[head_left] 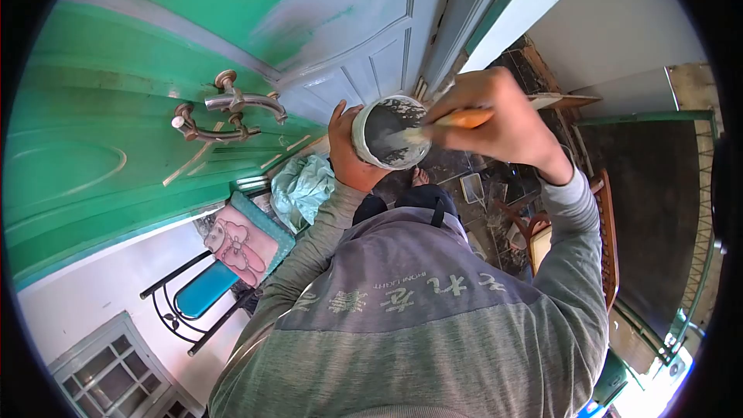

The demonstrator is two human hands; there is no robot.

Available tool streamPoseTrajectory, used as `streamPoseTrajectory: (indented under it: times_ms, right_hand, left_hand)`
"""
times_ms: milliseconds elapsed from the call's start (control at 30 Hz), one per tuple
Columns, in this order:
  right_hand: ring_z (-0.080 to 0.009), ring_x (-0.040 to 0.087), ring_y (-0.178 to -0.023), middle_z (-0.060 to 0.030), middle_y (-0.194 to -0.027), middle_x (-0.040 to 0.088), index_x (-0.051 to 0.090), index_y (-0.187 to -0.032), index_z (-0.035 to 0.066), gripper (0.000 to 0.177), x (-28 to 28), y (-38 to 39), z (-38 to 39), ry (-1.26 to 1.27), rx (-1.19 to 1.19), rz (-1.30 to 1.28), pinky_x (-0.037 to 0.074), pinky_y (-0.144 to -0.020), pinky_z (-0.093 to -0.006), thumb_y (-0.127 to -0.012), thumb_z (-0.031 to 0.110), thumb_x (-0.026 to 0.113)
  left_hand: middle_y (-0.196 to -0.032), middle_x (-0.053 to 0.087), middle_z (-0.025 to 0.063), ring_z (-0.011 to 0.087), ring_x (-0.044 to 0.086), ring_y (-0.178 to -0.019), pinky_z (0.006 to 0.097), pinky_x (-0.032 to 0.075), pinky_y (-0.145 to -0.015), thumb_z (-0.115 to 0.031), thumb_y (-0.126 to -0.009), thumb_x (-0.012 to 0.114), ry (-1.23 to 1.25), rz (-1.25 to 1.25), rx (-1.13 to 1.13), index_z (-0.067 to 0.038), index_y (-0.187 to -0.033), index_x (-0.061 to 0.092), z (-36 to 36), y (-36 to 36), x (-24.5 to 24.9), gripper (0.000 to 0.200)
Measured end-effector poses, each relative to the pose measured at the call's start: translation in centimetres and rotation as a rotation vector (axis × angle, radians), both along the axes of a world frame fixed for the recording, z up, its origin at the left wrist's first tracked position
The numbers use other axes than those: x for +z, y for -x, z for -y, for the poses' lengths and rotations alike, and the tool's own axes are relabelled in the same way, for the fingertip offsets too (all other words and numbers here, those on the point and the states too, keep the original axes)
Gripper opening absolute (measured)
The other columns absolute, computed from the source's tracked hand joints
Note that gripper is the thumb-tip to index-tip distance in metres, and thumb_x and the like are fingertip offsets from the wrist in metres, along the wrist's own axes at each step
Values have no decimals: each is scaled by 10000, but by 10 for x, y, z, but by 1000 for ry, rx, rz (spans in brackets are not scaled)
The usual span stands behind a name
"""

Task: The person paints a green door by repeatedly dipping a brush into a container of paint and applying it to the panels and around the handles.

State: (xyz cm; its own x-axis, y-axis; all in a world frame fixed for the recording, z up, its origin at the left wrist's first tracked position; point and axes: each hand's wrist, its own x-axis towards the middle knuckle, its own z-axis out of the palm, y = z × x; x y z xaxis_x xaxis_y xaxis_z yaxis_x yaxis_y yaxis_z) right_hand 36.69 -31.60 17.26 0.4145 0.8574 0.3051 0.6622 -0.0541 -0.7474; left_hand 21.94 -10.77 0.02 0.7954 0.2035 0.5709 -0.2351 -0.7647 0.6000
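Note:
A small paint bucket (361, 144) with a paint-smeared white rim sits in my left hand (347, 159), whose fingers wrap round its outer side. Grey paint (383, 125) shows inside, with dark and pale streaks up the inner wall. My right hand (499, 120) grips a paintbrush (467, 118) by its orange handle, above the bucket's right rim. The bristles point left into the bucket's mouth and are smeared by motion. Close beyond the bucket is a panelled door (340, 46), partly green and partly covered in pale grey.
Curved metal door handles (244, 102) stick out on the left. Below them are a crumpled light-green plastic bag (302, 190), a pink cushion (246, 244) and a blue-seated metal chair (207, 290). A wooden chair (609, 240) stands at right. Items litter the dark tiled floor (491, 220).

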Motion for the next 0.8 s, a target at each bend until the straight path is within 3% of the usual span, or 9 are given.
streamPoseTrajectory:
  times_ms: [133,267,367,400,500,600,700,800]
  right_hand:
    - [-129,710,-759,-83,-798,750,781,-889,-12,156,1,3,25,29,-307,-398,559,-694,-275,-838,135,794]
    - [-124,687,-751,-97,-822,747,765,-946,-67,242,-21,7,36,-141,-388,-679,549,-700,-252,-862,158,796]
    - [-115,692,-790,-107,-852,752,768,-970,-39,223,-2,17,35,-6,-358,-467,549,-703,-247,-869,158,793]
    - [-151,703,-724,-104,-786,730,777,-908,24,157,-5,21,30,-47,-334,-297,558,-649,-287,-835,157,818]
    - [-224,691,-644,-99,-702,685,759,-792,62,116,-4,22,10,-43,-120,462,546,-592,-353,-793,165,813]
    - [-277,673,-636,-85,-667,657,725,-723,70,137,-17,25,0,163,-19,634,532,-574,-403,-772,184,786]
    - [-225,685,-767,-43,-802,735,794,-868,79,126,-20,20,3,342,81,555,546,-620,-395,-770,158,806]
    - [-261,705,-705,-97,-774,734,790,-856,67,115,0,12,21,111,42,247,555,-633,-381,-778,150,805]
  left_hand:
    - [-1338,548,176,428,458,-1389,514,422,-1123,-391,-547,998,28,9,65,-6,-1381,481,-1,3,2,1054]
    - [-1326,560,180,446,455,-1371,528,407,-1130,-391,-545,990,74,33,103,-16,-1335,524,3,1,5,990]
    - [-1318,568,183,455,453,-1363,539,401,-1131,-391,-545,985,83,68,84,-20,-1306,550,6,-5,4,951]
    - [-1317,568,184,455,451,-1364,541,402,-1129,-390,-545,985,69,73,72,-19,-1302,553,7,-6,4,948]
    - [-1313,569,188,457,455,-1360,550,400,-1125,-392,-551,982,97,70,20,-18,-1317,533,17,-8,4,964]
    - [-1315,569,190,464,452,-1360,558,396,-1125,-395,-562,978,39,66,-4,-22,-1338,508,25,-12,-1,981]
    - [-1320,569,192,471,449,-1361,563,388,-1129,-390,-570,973,60,123,-15,-27,-1355,487,34,-14,-2,992]
    - [-1323,573,190,474,445,-1365,567,384,-1130,-382,-568,974,53,111,-6,-28,-1343,504,39,-11,2,973]
